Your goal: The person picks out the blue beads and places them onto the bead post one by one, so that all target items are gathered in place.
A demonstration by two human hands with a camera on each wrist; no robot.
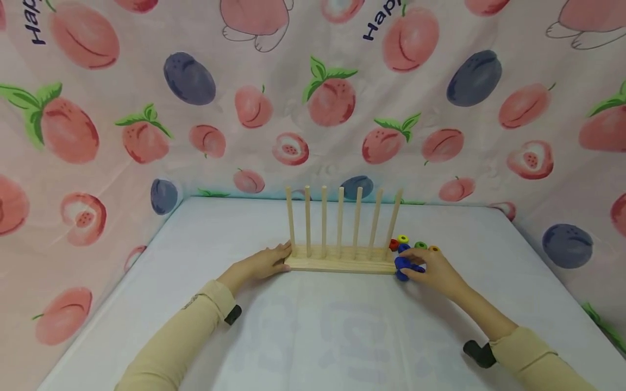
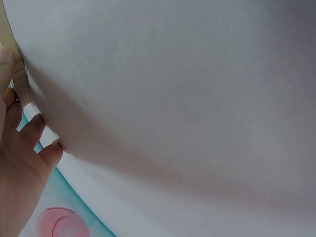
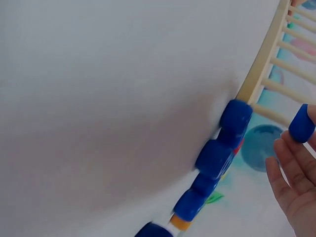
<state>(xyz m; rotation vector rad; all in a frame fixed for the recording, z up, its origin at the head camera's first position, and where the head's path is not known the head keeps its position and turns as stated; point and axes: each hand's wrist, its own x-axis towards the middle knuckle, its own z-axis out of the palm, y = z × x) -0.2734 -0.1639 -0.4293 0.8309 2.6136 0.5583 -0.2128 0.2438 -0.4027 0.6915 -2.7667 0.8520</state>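
Note:
A wooden rack [image 1: 342, 265] with a row of several upright pegs stands on the table in the head view. My left hand [image 1: 264, 263] holds its left end, thumb at the front and fingers toward the back; in the left wrist view the outer fingers [image 2: 34, 129] reach past the wood. At the opposite end my right hand [image 1: 435, 270] pinches a blue bead [image 3: 301, 124] between thumb and fingers. The bead is held up near the end peg [image 3: 270, 114] in the right wrist view. More blue beads [image 3: 215, 158] lie in a cluster by the rack's right end.
Behind the blue beads are a red bead [image 1: 393, 245], a yellow bead [image 1: 402, 239], a green bead [image 1: 420, 246] and an orange bead [image 1: 433, 248]. White cloth covers the table [image 1: 313, 331]. A fruit-patterned curtain [image 1: 293, 70] hangs along its back and sides.

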